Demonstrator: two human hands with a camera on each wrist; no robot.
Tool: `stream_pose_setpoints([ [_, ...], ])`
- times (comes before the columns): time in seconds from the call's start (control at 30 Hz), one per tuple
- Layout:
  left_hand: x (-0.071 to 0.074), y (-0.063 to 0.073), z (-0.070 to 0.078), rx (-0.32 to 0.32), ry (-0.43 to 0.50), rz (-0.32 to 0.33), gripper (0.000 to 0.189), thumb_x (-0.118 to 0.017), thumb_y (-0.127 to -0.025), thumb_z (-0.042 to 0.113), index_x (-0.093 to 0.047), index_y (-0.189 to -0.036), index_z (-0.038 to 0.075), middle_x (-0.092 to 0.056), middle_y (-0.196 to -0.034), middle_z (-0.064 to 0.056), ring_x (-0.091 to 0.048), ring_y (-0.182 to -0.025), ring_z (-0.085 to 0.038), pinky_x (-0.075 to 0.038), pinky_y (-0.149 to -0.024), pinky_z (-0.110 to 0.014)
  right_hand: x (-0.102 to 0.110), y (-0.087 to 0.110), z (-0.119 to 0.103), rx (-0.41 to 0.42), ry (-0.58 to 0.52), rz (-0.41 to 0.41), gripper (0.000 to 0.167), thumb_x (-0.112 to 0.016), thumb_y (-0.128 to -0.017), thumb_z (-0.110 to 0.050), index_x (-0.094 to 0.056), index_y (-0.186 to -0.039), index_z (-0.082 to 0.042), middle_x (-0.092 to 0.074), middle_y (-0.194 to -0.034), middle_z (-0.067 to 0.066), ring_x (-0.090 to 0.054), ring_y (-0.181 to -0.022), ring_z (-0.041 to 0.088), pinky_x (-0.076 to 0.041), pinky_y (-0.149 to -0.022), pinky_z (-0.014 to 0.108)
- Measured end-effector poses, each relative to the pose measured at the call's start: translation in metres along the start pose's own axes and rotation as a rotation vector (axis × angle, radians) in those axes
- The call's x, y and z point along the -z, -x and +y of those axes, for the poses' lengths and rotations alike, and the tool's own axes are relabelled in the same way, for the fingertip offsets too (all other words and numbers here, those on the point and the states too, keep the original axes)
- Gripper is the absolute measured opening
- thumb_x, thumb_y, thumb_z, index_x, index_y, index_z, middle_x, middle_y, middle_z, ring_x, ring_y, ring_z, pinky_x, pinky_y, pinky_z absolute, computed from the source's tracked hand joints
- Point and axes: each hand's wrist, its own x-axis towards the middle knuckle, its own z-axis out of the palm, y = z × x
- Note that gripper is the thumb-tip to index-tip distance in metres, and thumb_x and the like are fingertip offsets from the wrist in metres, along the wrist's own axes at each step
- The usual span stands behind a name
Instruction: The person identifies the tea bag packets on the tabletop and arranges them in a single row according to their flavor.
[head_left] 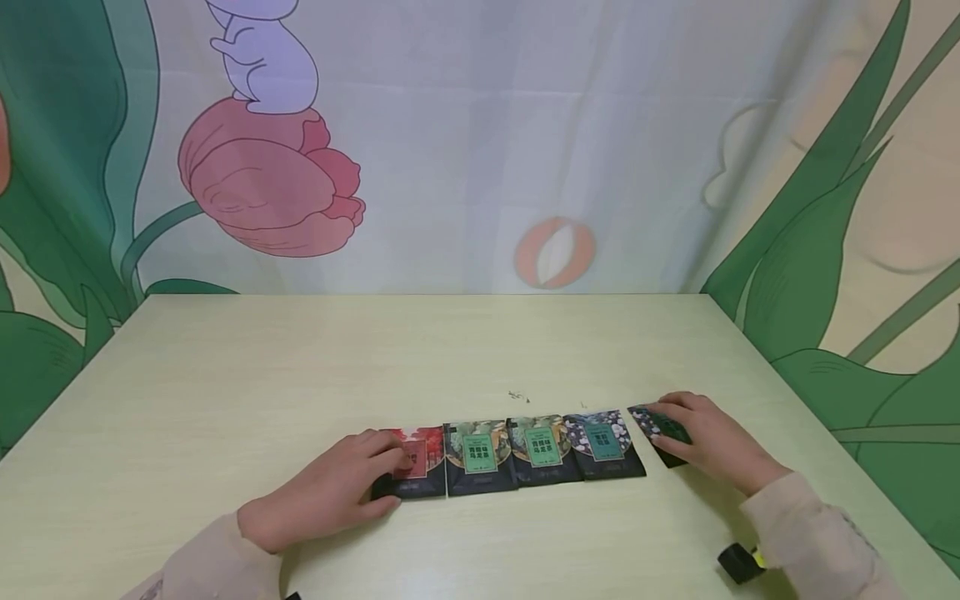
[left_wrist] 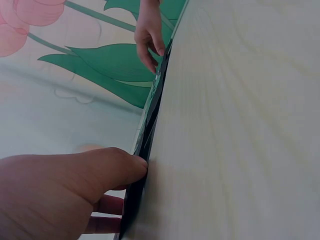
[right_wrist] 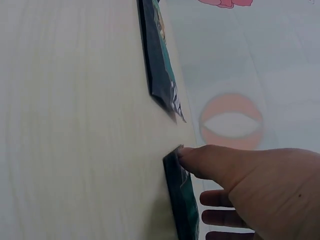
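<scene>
A row of flat tea sachets lies on the table. My left hand [head_left: 348, 479] rests on the red tea sachet [head_left: 431, 467] at the left end, with its fingers over the print and thumb at the near edge. Beside it are two green-labelled sachets, one [head_left: 480, 479] next to the other [head_left: 543, 471], then a flowered sachet with a teal label [head_left: 606, 446]. Past a small gap, my right hand [head_left: 701, 433] holds a dark flowered sachet [head_left: 675, 454] turned at an angle, its thumb on the corner in the right wrist view and fingers covering part of it.
The pale table [head_left: 337, 358] runs back to a printed curtain [head_left: 450, 167] with flowers and leaves. Small dark marks [head_left: 517, 396] show on the tabletop behind the row. A black clip-like piece [head_left: 741, 563] is by the right sleeve [head_left: 813, 533].
</scene>
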Motion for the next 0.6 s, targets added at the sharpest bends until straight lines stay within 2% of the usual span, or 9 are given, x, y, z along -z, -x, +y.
stream_pose_setpoints([
  [0.3,0.0005,-0.0007,0.0006,0.024,0.005,-0.028,0.035,-0.075,-0.081,0.034,-0.063,-0.109,0.017,-0.060,-0.115,0.000,-0.056,-0.106,-0.018,-0.050,-0.095,-0.041,-0.0068,0.0010,0.0033,-0.017,0.001,-0.006,0.048,-0.063,-0.091,-0.028,-0.057,-0.131,-0.003,-0.054,-0.128,0.025,-0.049,-0.119,0.045,-0.043,-0.099,0.059],
  [0.6,0.0010,-0.0008,0.0010,0.014,-0.001,-0.020,0.034,-0.075,-0.080,0.033,-0.063,-0.108,0.017,-0.060,-0.113,0.001,-0.056,-0.104,-0.017,-0.050,-0.094,-0.040,-0.0067,0.0026,0.0024,-0.016,0.004,0.000,0.048,-0.063,-0.091,-0.029,-0.057,-0.131,-0.004,-0.054,-0.129,0.024,-0.049,-0.119,0.044,-0.042,-0.100,0.058],
])
